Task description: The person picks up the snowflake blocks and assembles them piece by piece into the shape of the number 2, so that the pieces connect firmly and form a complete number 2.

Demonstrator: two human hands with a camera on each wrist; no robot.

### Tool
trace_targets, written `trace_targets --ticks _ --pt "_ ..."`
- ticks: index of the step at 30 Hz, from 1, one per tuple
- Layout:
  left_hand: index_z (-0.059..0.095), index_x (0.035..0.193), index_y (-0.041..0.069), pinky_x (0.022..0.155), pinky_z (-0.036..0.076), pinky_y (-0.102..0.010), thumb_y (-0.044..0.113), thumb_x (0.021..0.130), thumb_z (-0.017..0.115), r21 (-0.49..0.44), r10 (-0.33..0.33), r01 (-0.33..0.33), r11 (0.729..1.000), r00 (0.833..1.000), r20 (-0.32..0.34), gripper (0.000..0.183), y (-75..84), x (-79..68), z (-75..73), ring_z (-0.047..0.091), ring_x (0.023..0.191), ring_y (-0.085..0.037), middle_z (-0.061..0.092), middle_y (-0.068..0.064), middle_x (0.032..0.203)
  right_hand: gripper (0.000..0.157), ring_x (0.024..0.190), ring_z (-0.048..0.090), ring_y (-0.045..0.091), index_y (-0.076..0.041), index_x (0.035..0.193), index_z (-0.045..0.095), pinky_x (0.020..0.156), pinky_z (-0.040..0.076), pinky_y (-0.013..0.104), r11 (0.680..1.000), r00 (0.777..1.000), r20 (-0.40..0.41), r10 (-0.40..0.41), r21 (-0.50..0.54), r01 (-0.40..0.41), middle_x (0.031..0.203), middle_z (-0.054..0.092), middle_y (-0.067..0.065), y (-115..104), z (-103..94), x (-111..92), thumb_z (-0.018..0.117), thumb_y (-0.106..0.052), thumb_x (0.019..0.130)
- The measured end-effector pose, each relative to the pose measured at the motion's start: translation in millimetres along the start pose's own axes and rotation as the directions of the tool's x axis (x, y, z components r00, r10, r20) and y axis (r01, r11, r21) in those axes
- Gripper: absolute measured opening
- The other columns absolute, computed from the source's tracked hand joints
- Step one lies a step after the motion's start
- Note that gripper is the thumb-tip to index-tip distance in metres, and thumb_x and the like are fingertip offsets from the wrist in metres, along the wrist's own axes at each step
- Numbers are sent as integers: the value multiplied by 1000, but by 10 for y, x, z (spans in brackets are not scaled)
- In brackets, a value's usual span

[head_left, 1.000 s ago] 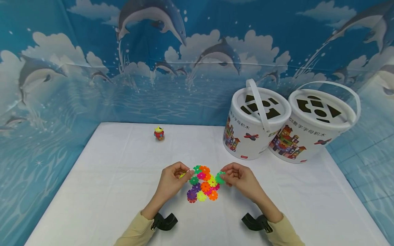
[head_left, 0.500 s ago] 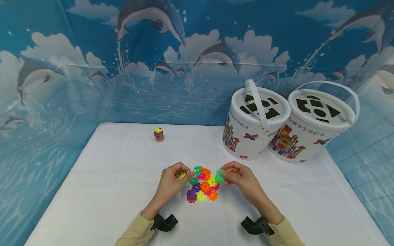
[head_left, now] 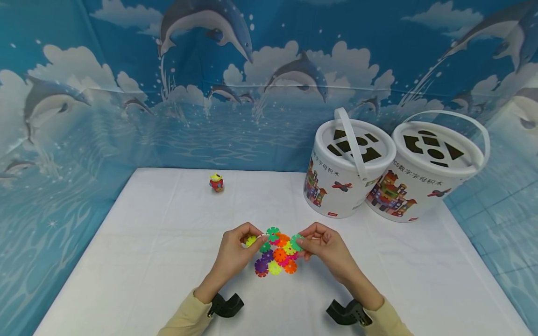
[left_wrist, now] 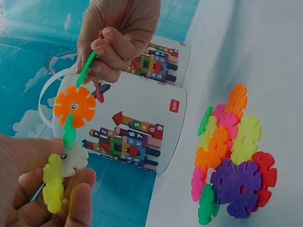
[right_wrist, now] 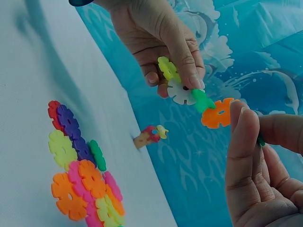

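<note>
My left hand (head_left: 238,246) pinches a white snowflake disc (left_wrist: 75,160) in a short chain. A yellow disc (left_wrist: 53,183) sits at the chain's near end, and a green disc (left_wrist: 69,132) joins the white one to an orange disc (left_wrist: 71,109). Between thumb and fingers my right hand (head_left: 324,242) pinches another green snowflake disc (left_wrist: 85,70), seen edge-on, its end right at the orange disc's rim. Both hands are raised over the table. Below them lies a heap of loose discs, among them a purple disc (left_wrist: 244,187) and a red disc (left_wrist: 266,175).
Two white lidded buckets, a nearer bucket (head_left: 332,186) and a right-hand bucket (head_left: 424,186), stand at the back right of the white table (head_left: 147,242). A small toy figure (head_left: 216,183) stands near the back edge. Behind hangs a blue dolphin-print curtain (head_left: 189,140).
My right hand has moved slightly left with its green disc, closing on the chain. The left hand has barely shifted, and its chain has tilted a little.
</note>
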State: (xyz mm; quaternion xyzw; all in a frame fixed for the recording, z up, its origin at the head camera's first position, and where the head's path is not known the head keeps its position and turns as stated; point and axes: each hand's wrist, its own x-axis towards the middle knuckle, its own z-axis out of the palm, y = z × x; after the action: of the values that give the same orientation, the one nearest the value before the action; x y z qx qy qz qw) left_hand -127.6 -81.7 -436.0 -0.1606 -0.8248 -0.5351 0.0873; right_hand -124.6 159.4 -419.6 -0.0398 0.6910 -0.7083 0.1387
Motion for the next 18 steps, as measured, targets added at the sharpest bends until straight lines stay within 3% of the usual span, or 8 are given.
trace_targets --ticks 4,10,12,18 --pt "66 83 18 64 44 -36 17 85 74 -7 2 -1 1000 1000 17 8 13 1 -6 51 68 -20 60 18 70 31 63 64 26 5 105 54 69 54 31 1000 1000 24 -12 0 12 83 65 15 8 5 -3 71 -13 86" --pt "66 88 18 69 47 -31 16 84 74 -29 30 -28 999 997 75 9 5 21 -9 56 78 -10 65 14 89 31 63 65 27 5 106 54 69 54 32 1000 999 37 -27 -7 27 83 65 15 20 13 -2 70 -12 87" --pt "65 89 18 72 47 -32 15 84 74 -59 16 -10 998 995 95 10 -9 26 -6 58 83 -9 65 11 96 31 63 65 29 5 106 54 69 54 32 999 999 35 -34 -18 34 84 65 15 24 19 -4 70 -12 87" --pt "62 97 11 78 47 -41 13 85 72 -147 -25 45 988 991 134 16 -45 22 29 58 87 -16 65 3 93 31 67 63 40 6 106 54 71 55 36 998 998 41 -48 -31 49 85 64 17 45 51 -7 70 -11 87"
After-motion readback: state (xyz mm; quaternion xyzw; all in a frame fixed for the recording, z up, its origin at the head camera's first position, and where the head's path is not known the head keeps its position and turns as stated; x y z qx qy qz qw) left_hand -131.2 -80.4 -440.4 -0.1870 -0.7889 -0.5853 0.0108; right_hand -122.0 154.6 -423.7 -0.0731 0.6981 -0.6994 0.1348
